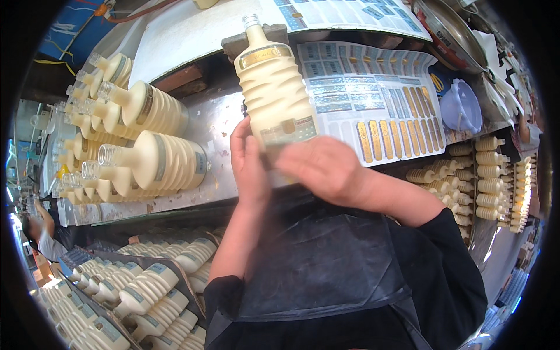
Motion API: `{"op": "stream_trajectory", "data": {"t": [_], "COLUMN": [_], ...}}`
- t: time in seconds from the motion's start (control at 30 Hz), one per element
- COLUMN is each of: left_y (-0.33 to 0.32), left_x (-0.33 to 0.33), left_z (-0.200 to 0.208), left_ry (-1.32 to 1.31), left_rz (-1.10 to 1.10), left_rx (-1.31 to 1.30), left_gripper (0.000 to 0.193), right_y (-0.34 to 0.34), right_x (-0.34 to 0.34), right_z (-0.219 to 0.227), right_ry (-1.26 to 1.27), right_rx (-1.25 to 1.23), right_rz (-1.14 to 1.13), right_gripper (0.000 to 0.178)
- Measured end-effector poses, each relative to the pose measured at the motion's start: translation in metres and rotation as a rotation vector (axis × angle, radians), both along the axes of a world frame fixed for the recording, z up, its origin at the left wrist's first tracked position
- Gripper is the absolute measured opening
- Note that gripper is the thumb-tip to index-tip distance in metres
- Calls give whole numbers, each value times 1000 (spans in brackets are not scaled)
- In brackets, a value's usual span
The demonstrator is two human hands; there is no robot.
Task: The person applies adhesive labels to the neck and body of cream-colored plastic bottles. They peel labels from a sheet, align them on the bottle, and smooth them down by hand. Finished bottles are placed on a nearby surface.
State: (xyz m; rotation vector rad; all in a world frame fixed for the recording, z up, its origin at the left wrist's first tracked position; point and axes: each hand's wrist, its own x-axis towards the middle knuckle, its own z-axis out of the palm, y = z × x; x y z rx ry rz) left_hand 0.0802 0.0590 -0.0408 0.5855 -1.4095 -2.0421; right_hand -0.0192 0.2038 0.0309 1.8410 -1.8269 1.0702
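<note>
A cream, wavy-ribbed bottle (275, 87) with a clear glass neck lies in front of me, its neck end over a grey block (228, 46). It has a gold label at the shoulder and a bluish label with a gold emblem near the base. My left hand (249, 166) grips the bottle's lower left side, fingers going behind it and thumb in front. At the lower label is my right hand (326, 169), its fingers stretched toward the left and smeared by motion. Right of the bottle is a sheet of gold and silvery-blue labels (373, 105).
Several cream bottles (169, 160) lie on the metal table at left, necks toward the left. More labelled bottles (146, 286) fill racks at lower left, and others (490, 169) stand in rows at right. A lilac bucket (461, 105) and a metal basin (458, 32) are at right.
</note>
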Motion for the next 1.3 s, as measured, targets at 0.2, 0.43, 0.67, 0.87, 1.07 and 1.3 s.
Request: {"op": "stream_trajectory", "data": {"t": [0.2, 0.43, 0.67, 0.87, 1.07, 1.3], "left_y": [0, 4, 0, -8, 2, 10], "left_x": [-5, -14, -7, 3, -4, -18], "left_z": [1, -14, -24, -16, 3, 4], "left_ry": [-17, -231, 28, -251, -240, -173], "left_rz": [68, 130, 59, 59, 251, 347], "left_rx": [-90, -433, -168, -862, -1132, -1245], "left_gripper": [47, 50, 61, 87, 77, 74], "right_y": [-6, 1, 18, 20, 22, 9], "right_x": [-8, 2, -20, -22, -23, 3], "right_z": [-5, -24, -62, -29, -24, 13], "right_ry": [-885, -817, -1031, -1125, -559, -157], "right_rx": [-118, 48, -15, 21, -44, -64], "right_rz": [-257, -401, -402, -232, -367, -90], "right_gripper": [32, 36, 39, 32, 33, 35]}}
